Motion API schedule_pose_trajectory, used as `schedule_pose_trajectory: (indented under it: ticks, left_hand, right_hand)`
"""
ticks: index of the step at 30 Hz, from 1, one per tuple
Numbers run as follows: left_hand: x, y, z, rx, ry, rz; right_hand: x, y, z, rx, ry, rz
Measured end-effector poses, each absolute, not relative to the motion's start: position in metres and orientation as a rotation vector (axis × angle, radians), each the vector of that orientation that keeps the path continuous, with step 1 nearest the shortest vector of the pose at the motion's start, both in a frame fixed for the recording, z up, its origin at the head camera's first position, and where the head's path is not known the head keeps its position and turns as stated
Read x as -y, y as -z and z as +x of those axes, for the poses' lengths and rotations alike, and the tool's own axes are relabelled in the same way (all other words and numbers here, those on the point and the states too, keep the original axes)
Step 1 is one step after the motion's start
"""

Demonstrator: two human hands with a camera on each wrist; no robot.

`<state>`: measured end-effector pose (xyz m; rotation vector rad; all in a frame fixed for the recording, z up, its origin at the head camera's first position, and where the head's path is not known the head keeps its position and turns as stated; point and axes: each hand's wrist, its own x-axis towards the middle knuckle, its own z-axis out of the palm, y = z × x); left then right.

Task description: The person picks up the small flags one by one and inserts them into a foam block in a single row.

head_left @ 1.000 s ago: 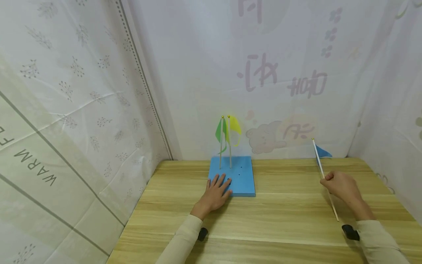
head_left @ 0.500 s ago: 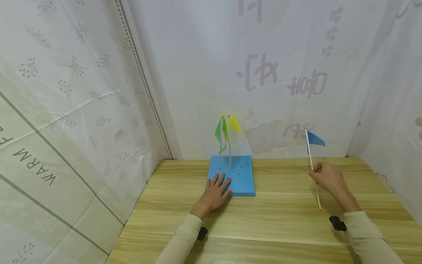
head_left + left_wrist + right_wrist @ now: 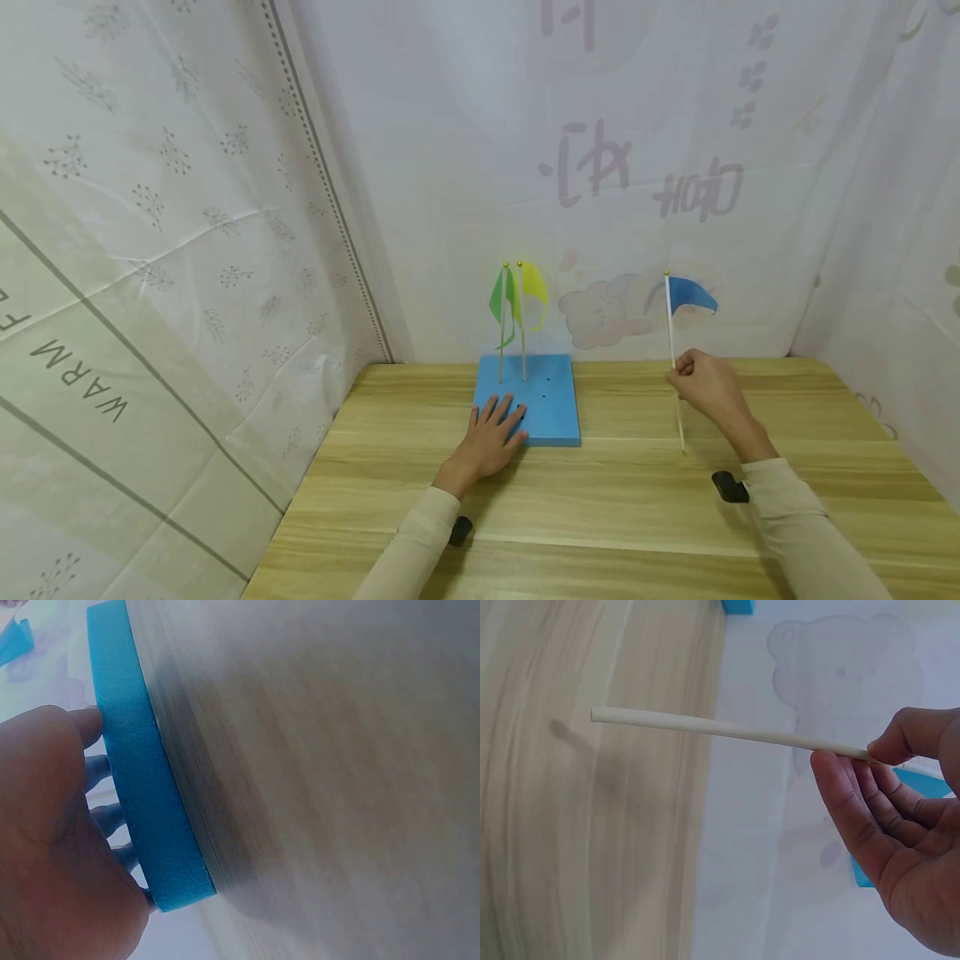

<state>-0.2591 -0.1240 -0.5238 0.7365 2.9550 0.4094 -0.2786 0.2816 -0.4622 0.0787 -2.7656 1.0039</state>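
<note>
My left hand (image 3: 487, 440) rests with spread fingers on the front left of a blue foam block (image 3: 551, 421), which lies flat on the table. Its fingertips touch the block's top in the left wrist view. A green flag (image 3: 497, 298) and a yellow flag (image 3: 535, 283) stand upright in the block's back part, their sticks side by side. To the right, my right hand (image 3: 708, 385) pinches the stick of a blue flag (image 3: 690, 295) between thumb and fingers. That flag is nearly upright, and the bare lower end of its stick (image 3: 667, 722) points down over the table.
Small dark holes (image 3: 546, 388) show in the top of the block, right of the standing flags. The wood-grain table (image 3: 600, 517) reaches back to a pale printed curtain (image 3: 465, 167). More curtain hangs along the left and right sides.
My right hand has moved left and farther back, bringing the blue flag higher in view and closer to upright. My left hand and the block have stayed put.
</note>
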Motion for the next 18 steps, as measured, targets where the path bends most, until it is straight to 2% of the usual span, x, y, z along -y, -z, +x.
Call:
schedule_pose_trajectory:
  ticks: [18]
  left_hand:
    - [0.124, 0.527, -0.261, -2.955, -0.422, 0.756]
  right_hand:
    - [-0.226, 0.449, -0.302, 2.678, -1.081, 0.165]
